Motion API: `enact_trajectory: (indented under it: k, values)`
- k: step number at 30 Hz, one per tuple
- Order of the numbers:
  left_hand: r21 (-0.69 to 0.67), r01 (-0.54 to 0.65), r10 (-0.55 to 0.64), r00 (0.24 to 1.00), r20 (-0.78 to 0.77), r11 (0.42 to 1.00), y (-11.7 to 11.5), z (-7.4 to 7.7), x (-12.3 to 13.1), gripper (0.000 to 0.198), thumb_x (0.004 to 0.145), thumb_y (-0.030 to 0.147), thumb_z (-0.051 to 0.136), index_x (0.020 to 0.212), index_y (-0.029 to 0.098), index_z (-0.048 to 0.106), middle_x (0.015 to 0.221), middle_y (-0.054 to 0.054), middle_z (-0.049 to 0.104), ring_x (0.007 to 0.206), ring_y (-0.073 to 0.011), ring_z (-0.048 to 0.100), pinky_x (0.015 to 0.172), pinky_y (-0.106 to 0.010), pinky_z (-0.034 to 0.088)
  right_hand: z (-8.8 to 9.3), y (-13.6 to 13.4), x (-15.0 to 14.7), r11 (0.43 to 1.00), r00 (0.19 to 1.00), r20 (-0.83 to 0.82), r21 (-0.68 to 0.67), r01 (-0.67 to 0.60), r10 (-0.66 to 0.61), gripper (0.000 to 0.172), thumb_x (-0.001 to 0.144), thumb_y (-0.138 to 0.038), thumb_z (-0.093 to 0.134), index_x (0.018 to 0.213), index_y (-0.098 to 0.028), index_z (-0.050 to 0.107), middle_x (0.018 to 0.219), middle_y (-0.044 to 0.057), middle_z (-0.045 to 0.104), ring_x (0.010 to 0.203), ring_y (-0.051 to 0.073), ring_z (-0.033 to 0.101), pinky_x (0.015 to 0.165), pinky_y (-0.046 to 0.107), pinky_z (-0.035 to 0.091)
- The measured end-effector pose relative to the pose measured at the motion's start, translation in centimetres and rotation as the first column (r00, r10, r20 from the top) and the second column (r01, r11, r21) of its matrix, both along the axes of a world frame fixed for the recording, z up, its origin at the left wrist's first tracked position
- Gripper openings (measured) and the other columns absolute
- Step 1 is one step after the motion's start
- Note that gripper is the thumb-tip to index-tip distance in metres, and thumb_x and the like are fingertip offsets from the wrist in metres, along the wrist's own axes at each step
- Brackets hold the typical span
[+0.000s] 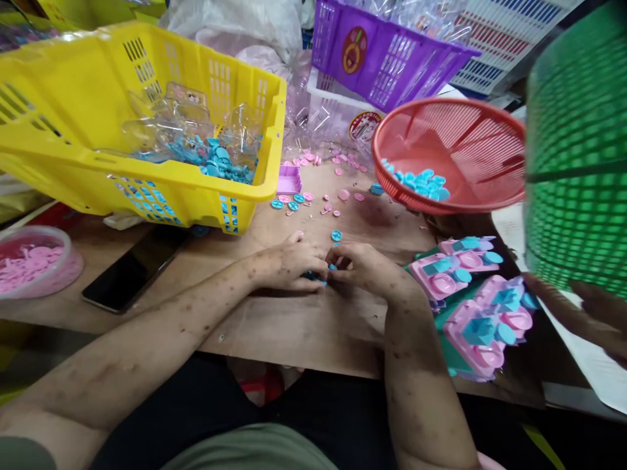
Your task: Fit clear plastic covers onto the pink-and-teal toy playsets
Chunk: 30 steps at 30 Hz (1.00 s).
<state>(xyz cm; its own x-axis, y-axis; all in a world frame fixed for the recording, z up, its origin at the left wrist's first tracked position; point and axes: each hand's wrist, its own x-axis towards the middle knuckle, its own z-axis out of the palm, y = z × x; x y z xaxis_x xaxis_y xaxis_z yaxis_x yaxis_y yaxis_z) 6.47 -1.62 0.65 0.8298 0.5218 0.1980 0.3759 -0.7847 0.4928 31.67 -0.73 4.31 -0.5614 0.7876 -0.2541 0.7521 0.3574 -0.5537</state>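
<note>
On table (294, 329), right of phone (134, 271), pinching blue part (315, 278) with left hand (290, 262) and right hand (365, 266), likely light, stiff, best held by edges.

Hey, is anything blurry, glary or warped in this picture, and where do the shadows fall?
Head view: the green basket and the hand at the right edge look blurred; head view: white glints on the clear plastic packaging; head view: the yellow basket seems stretched toward the left edge; head view: soft shadows on the tabletop below the left hand and right hand.
</note>
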Motion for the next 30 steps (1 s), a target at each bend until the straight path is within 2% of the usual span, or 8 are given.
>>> enact_trajectory:
  k: [3, 6, 8, 11, 14, 17, 24, 30]
  values:
    - [0.038, -0.124, 0.121, 0.991, 0.065, 0.992, 0.7, -0.2, 0.0, 0.011, 0.110, 0.026, 0.071, 0.105, 0.023, 0.081, 0.109, -0.006, 0.084, 0.110, -0.0268, 0.077, 0.108, -0.045, 0.052, -0.4, 0.5, 0.1, 0.999, 1.000, -0.017, 0.045, -0.003, 0.003, 0.007, 0.096, -0.019, 0.082, 0.102, -0.023, 0.080, 0.096, 0.001, 0.076, 0.083, 0.018, 0.071, 0.074, 0.029, 0.048]
    - [0.048, -0.309, 0.300, 0.943, 0.144, 0.950, 1.7, -0.9, -0.4, 0.015, 0.108, 0.022, 0.070, 0.119, 0.020, 0.080, 0.106, -0.007, 0.082, 0.102, -0.0258, 0.078, 0.096, -0.039, 0.058, -0.5, 0.4, 0.1, 0.998, 0.996, -0.071, 0.040, -0.055, 0.058, 0.004, 0.099, -0.025, 0.079, 0.102, -0.023, 0.076, 0.094, 0.001, 0.075, 0.082, 0.020, 0.068, 0.074, 0.031, 0.048]
    - [0.037, -0.391, 0.380, 0.910, 0.168, 0.920, 2.3, -1.5, -0.5, 0.022, 0.107, 0.017, 0.069, 0.127, 0.018, 0.078, 0.107, -0.008, 0.082, 0.101, -0.0257, 0.078, 0.096, -0.038, 0.060, -0.5, 0.3, 0.0, 0.997, 0.994, -0.104, 0.070, -0.039, 0.046, 0.003, 0.099, -0.023, 0.075, 0.101, -0.024, 0.073, 0.092, 0.002, 0.074, 0.083, 0.021, 0.068, 0.075, 0.034, 0.049]
    - [0.078, -0.428, 0.414, 0.898, 0.147, 0.900, 2.7, -2.1, -0.6, 0.014, 0.106, 0.015, 0.068, 0.115, 0.017, 0.079, 0.114, -0.011, 0.080, 0.110, -0.0288, 0.077, 0.103, -0.042, 0.062, -0.7, 0.5, -0.1, 0.983, 0.991, -0.127, 0.178, 0.053, -0.031, 0.007, 0.098, -0.026, 0.079, 0.100, -0.025, 0.073, 0.100, 0.006, 0.076, 0.085, 0.024, 0.069, 0.078, 0.039, 0.052]
    - [0.114, -0.456, 0.439, 0.886, 0.150, 0.883, 2.8, -2.1, -0.7, 0.018, 0.107, 0.017, 0.066, 0.119, 0.015, 0.080, 0.120, -0.014, 0.077, 0.119, -0.0315, 0.074, 0.110, -0.046, 0.061, -1.0, 0.8, 0.0, 0.982, 0.984, -0.163, 0.162, 0.099, -0.073, 0.029, 0.091, -0.031, 0.092, 0.116, -0.027, 0.077, 0.115, 0.009, 0.081, 0.086, 0.026, 0.072, 0.082, 0.041, 0.058]
    - [0.097, -0.430, 0.415, 0.899, 0.141, 0.898, 2.6, -1.7, -1.0, 0.021, 0.110, 0.022, 0.065, 0.122, 0.016, 0.080, 0.117, -0.013, 0.077, 0.120, -0.0322, 0.072, 0.114, -0.048, 0.059, -1.2, 1.1, 0.2, 0.983, 0.971, -0.195, 0.097, 0.157, -0.136, 0.046, 0.087, -0.028, 0.096, 0.129, -0.030, 0.076, 0.112, 0.006, 0.084, 0.085, 0.025, 0.074, 0.081, 0.039, 0.060]
    - [0.078, -0.262, 0.263, 0.965, 0.002, 0.962, 1.8, -1.6, -0.9, 0.030, 0.112, 0.037, 0.072, 0.139, 0.031, 0.084, 0.147, -0.012, 0.075, 0.145, -0.0392, 0.057, 0.122, -0.061, 0.042, -1.8, 1.7, 0.7, 0.986, 0.983, -0.157, 0.123, 0.111, -0.091, 0.016, 0.096, -0.023, 0.082, 0.112, -0.023, 0.081, 0.101, 0.003, 0.083, 0.084, 0.019, 0.072, 0.081, 0.033, 0.056]
    - [0.043, -0.180, 0.180, 0.984, -0.014, 0.983, 1.7, -1.2, -0.7, 0.013, 0.108, 0.031, 0.079, 0.117, 0.029, 0.087, 0.128, -0.009, 0.082, 0.127, -0.0335, 0.066, 0.116, -0.055, 0.038, -1.4, 1.4, 0.8, 0.991, 0.988, -0.139, 0.105, 0.080, -0.065, 0.019, 0.096, -0.023, 0.076, 0.115, -0.026, 0.082, 0.093, 0.003, 0.079, 0.081, 0.022, 0.071, 0.079, 0.037, 0.055]
